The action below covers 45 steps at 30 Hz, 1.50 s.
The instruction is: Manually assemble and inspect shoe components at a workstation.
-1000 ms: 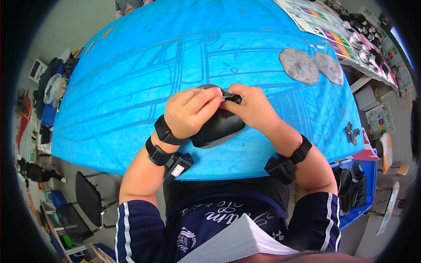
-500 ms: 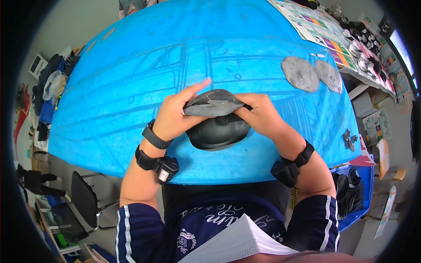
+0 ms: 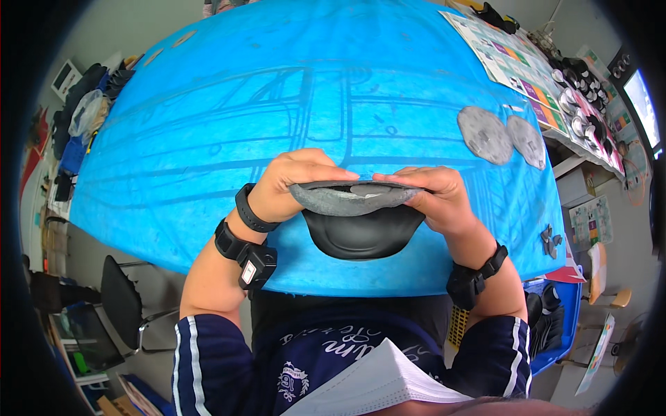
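Between my two hands hangs a bent grey sheet [image 3: 347, 201], clay-like and mottled, with a dark gap along its upper edge. My left hand [image 3: 290, 182] is closed on its left end, fingers along the top edge. At its right end my right hand [image 3: 442, 197] pinches it, thumb below and fingers above. Just beneath the sheet is a smooth black face-shaped form [image 3: 364, 236] near the table's front edge. The sheet hides the form's upper part, and whether the two touch I cannot tell.
The blue-covered table [image 3: 229, 125] bears two flat grey discs [image 3: 485, 135] at right and small grey scraps [image 3: 551, 241] by its right edge. A blue crate [image 3: 565, 319] of black pieces stands at lower right. A black chair [image 3: 121, 301] is at left.
Both hands have shifted slightly right and nearer with the grey sheet, which is now stretched wider and shows a gap at its top. My left fingers have folded down onto its edge.
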Each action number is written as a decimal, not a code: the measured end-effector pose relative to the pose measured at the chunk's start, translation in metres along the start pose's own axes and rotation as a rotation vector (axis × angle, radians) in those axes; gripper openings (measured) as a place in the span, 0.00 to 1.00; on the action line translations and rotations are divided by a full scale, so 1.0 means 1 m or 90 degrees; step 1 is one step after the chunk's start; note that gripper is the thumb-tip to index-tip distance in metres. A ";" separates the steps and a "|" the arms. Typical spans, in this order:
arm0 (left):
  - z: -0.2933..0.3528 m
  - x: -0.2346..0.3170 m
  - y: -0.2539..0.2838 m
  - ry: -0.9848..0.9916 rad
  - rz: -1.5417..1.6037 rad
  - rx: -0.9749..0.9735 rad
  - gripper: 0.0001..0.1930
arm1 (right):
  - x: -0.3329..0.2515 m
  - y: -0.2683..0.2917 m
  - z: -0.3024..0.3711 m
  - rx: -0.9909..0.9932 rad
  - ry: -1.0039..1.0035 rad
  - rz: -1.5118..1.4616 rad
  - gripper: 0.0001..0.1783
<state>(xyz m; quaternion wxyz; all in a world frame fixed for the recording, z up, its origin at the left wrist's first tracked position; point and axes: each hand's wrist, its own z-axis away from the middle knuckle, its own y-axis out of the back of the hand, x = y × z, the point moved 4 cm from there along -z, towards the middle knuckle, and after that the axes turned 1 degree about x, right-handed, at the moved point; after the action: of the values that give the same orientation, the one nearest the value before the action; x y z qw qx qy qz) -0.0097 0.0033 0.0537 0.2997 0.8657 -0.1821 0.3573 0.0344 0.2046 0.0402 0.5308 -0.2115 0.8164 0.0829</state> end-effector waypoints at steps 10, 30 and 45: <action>0.003 -0.009 0.004 0.077 0.060 -0.013 0.16 | 0.016 0.010 0.004 0.114 -0.134 -0.109 0.15; -0.005 0.011 -0.012 -0.009 -0.093 -0.020 0.18 | -0.008 0.005 -0.001 0.041 0.022 0.246 0.06; -0.002 0.003 -0.010 0.216 0.084 -0.017 0.17 | -0.010 -0.005 -0.006 0.027 -0.040 0.144 0.23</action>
<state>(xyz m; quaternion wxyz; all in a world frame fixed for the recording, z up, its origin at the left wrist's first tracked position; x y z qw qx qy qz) -0.0032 0.0122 0.0533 0.3136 0.7751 -0.1896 0.5148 0.0348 0.2007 0.0524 0.5478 -0.1038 0.8197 0.1318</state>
